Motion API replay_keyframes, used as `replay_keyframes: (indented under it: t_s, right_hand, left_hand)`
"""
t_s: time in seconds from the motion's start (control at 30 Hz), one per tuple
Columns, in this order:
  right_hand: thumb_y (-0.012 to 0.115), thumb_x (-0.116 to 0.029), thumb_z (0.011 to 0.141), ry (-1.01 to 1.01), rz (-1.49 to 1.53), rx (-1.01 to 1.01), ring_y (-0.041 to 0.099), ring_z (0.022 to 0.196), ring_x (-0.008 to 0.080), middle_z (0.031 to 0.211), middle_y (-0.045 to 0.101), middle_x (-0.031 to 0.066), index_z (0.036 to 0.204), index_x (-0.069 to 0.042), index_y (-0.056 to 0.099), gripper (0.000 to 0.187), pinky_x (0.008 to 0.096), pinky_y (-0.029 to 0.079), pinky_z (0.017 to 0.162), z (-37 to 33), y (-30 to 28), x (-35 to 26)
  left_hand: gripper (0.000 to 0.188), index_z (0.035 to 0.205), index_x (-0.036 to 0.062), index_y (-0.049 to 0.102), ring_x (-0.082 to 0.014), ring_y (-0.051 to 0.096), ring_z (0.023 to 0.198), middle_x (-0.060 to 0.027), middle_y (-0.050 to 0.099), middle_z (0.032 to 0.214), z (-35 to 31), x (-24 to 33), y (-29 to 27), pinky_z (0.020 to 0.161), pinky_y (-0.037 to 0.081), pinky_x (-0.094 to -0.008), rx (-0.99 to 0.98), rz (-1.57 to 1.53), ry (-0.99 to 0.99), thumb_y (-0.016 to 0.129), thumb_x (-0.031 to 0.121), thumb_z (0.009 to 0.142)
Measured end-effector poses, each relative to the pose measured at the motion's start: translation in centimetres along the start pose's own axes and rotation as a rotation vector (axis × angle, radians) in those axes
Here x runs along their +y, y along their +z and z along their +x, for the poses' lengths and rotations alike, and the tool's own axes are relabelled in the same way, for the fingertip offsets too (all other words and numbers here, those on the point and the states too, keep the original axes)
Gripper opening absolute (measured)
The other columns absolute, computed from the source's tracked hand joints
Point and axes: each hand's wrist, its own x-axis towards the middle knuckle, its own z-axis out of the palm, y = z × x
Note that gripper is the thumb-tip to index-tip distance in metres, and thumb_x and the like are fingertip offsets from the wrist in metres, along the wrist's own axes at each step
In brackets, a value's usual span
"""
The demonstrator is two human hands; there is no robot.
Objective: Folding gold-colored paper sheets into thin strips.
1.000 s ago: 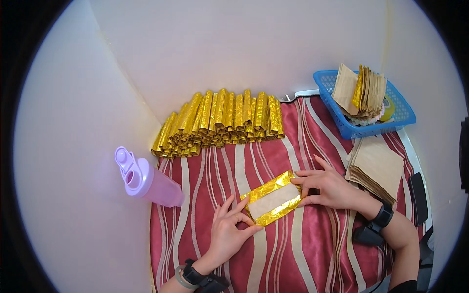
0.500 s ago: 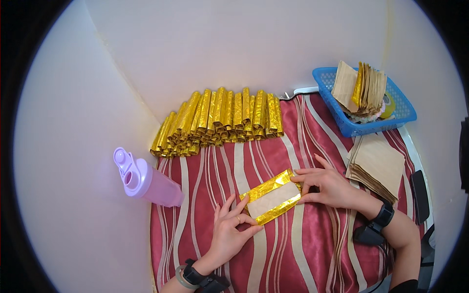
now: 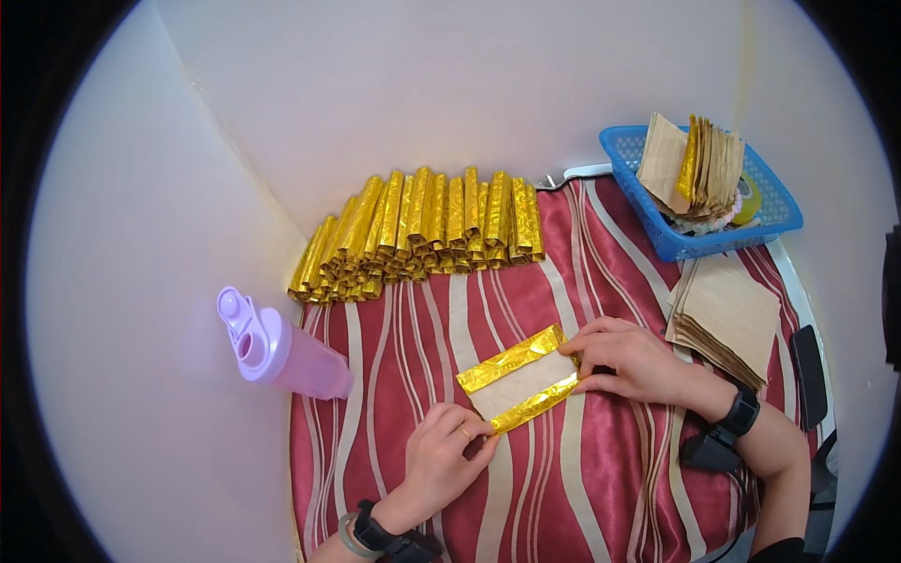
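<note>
A sheet of gold foil paper (image 3: 510, 364) with a pale inner face lies before me, its two long sides folded inward as shiny gold bands. My left hand (image 3: 445, 456) pinches the near left corner of the sheet, thumb and fingertips together. At the opposite, right end, my right hand (image 3: 631, 362) grips the short edge between its thumb and fingers. Behind the sheet rises a heap of folded gold paper tubes (image 3: 441, 220), stacked in layers.
A lilac bottle (image 3: 298, 357) with its lid flipped up stands at left. On the right, a blue basket (image 3: 690, 249) holds paper sheets and a tape roll; below it lie a stack of tan paper (image 3: 727, 314) and a black phone (image 3: 807, 377). Striped red cloth (image 3: 394, 328) covers the table.
My left hand has drawn its fingers off the sheet's far left corner and gathered them at the near corner. The fingers of my right hand have curled in closer; the sheet stays about in place.
</note>
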Motion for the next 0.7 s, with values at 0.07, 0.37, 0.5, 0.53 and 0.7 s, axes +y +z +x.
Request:
replay_keyframes:
  t_s: [0.07,0.37,0.5,0.53,0.7]
  right_hand:
    - [0.078,-0.02,0.076,-0.009,0.027,0.01,0.06,0.103,0.0257,0.105,0.068,0.0085,0.078,-0.005,0.06,0.024,0.0366,0.05,0.082,-0.04,-0.03,-0.06]
    - [0.072,-0.023,0.083,0.027,0.076,-0.052,0.061,0.085,0.0278,0.084,0.061,0.008,0.087,-0.006,0.065,0.018,0.0381,0.048,0.075,-0.14,0.2,0.23]
    - [0.072,-0.021,0.083,0.033,0.071,-0.065,0.061,0.085,0.0279,0.085,0.061,0.0081,0.088,-0.007,0.066,0.016,0.0384,0.048,0.074,-0.17,0.32,0.33]
    - [0.072,-0.02,0.083,0.039,0.069,-0.067,0.061,0.085,0.028,0.085,0.061,0.0082,0.088,-0.007,0.066,0.015,0.0384,0.048,0.074,-0.14,0.31,0.32]
    - [0.07,-0.017,0.084,0.045,0.124,-0.055,0.061,0.083,0.0301,0.085,0.06,0.0097,0.089,-0.005,0.065,0.014,0.0394,0.049,0.073,-0.12,0.36,0.17]
  left_hand:
    - [0.018,0.082,0.0074,0.065,-0.0233,0.059,0.083,-0.0044,0.06,0.087,-0.01,-0.04,0.01,0.067,0.05,-0.0346,0.01,-0.03,-0.013,0.078,0.007,0.071]
    - [0.016,0.083,0.0045,0.069,-0.0242,0.057,0.086,-0.0059,0.061,0.088,0.02,-0.09,0.1,0.074,0.047,-0.0346,-0.016,-0.131,-0.11,0.079,0.005,0.071]
    - [0.014,0.084,0.0044,0.071,-0.0238,0.056,0.086,-0.0061,0.061,0.088,-0.08,-0.11,-0.03,0.075,0.046,-0.0347,-0.028,-0.142,-0.158,0.08,0.006,0.072]
    - [0.014,0.084,0.0043,0.071,-0.0238,0.056,0.086,-0.0061,0.062,0.087,-0.06,-0.1,0.0,0.075,0.046,-0.0347,-0.027,-0.148,-0.167,0.079,0.007,0.073]
    - [0.012,0.083,0.0035,0.071,-0.0246,0.056,0.086,-0.0065,0.063,0.085,0.02,-0.17,0.1,0.075,0.046,-0.035,-0.015,-0.159,-0.16,0.078,0.008,0.075]
